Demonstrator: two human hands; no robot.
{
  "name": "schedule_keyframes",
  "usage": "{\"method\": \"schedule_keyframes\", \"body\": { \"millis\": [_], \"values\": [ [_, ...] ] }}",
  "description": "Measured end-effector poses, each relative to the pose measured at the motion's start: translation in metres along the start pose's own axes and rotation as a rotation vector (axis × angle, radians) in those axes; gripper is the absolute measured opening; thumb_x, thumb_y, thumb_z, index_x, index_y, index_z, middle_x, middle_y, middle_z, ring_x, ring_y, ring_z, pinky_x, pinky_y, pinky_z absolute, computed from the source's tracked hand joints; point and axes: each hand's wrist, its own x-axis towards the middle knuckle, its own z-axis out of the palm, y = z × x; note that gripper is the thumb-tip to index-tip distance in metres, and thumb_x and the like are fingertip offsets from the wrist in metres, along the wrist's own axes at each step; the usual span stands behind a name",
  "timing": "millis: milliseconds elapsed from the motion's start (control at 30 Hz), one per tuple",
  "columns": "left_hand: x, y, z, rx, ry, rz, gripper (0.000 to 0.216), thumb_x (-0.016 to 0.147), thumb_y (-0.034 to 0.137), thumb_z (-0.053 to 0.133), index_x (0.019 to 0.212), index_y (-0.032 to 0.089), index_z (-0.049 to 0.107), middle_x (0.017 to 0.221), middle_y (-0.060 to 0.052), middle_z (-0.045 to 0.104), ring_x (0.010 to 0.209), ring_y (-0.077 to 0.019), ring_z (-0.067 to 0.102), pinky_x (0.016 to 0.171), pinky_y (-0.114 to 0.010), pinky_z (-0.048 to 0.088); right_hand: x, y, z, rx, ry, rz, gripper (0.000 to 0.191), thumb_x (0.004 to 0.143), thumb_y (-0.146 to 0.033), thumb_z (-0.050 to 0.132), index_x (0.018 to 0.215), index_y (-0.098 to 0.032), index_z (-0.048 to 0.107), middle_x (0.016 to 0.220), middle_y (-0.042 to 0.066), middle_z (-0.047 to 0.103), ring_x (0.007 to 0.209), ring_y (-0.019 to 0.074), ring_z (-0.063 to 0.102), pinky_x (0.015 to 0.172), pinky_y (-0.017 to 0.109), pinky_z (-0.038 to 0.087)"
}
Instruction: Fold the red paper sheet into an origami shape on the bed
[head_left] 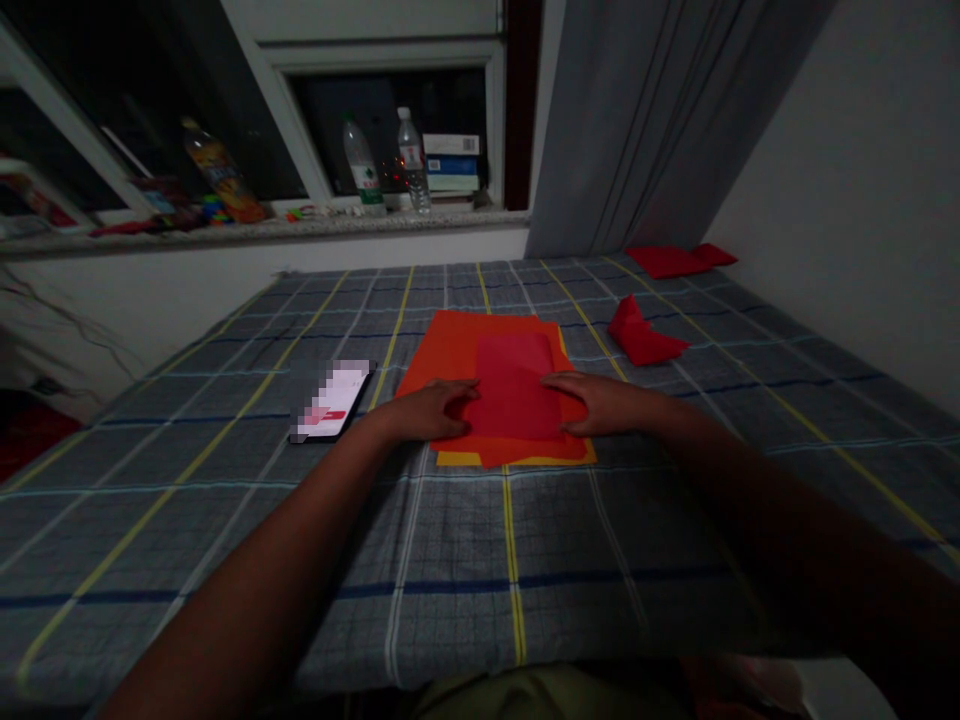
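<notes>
A red sheet of paper (517, 390) lies flat on a stack of orange paper (450, 345), with a yellow sheet (459, 459) showing under the near edge. My left hand (431, 408) holds the red sheet at its left edge, fingertips above and thumb lower down, with a gap between them. At the opposite edge, my right hand (604, 402) holds the same sheet in a mirrored grip. To the right, beyond that hand, stands a folded red paper piece (643, 338) with a raised point.
A phone (334, 402) with a lit, partly blurred screen lies left on the checked cloth (247, 500). More red paper (667, 262) sits at the far right corner. Bottles (364, 170) and stacked boxes (452, 165) line the windowsill (450, 220). A grey curtain (630, 110) hangs behind.
</notes>
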Motion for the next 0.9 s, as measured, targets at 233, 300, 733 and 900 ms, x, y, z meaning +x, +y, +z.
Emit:
{"method": "schedule_keyframes", "body": {
  "millis": [233,300,733,900],
  "values": [
    [0.000,-0.002,0.002,-0.017,0.012,0.002,0.060,0.081,0.037,0.062,0.138,0.023,0.053,0.158,-0.007,0.037,0.141,-0.0268,0.040,0.117,-0.041,0.034,-0.001,0.001,0.001,0.028,-0.012,-0.010,0.090,0.072,-0.042,0.075,0.151,-0.017,0.040,0.158,0.015,0.037,0.143,0.0310,0.039,0.118,0.045,0.034],
    [0.000,-0.003,0.002,-0.031,0.022,0.005,0.060,0.080,0.037,0.062,0.138,0.023,0.054,0.158,-0.007,0.038,0.141,-0.0264,0.041,0.116,-0.041,0.035,-0.002,0.000,0.001,0.022,-0.026,-0.002,0.093,0.071,-0.043,0.076,0.153,-0.018,0.038,0.158,0.014,0.036,0.143,0.0313,0.038,0.118,0.044,0.034],
    [-0.002,0.015,0.010,0.116,0.267,0.048,0.057,0.094,0.050,0.047,0.138,0.015,0.054,0.153,-0.013,0.044,0.141,-0.0284,0.040,0.118,-0.042,0.030,-0.007,-0.022,-0.008,0.018,0.020,-0.033,0.064,0.090,-0.043,0.057,0.146,-0.015,0.047,0.149,0.016,0.049,0.137,0.0289,0.047,0.114,0.045,0.037],
    [-0.006,0.050,0.010,0.221,0.340,0.150,0.050,0.097,0.047,0.046,0.136,0.018,0.055,0.139,-0.012,0.057,0.131,-0.0289,0.048,0.113,-0.045,0.035,-0.007,-0.038,-0.004,0.010,0.041,-0.083,0.054,0.090,-0.028,0.053,0.141,-0.012,0.052,0.143,0.017,0.055,0.133,0.0269,0.051,0.113,0.042,0.039]
  ]
}}
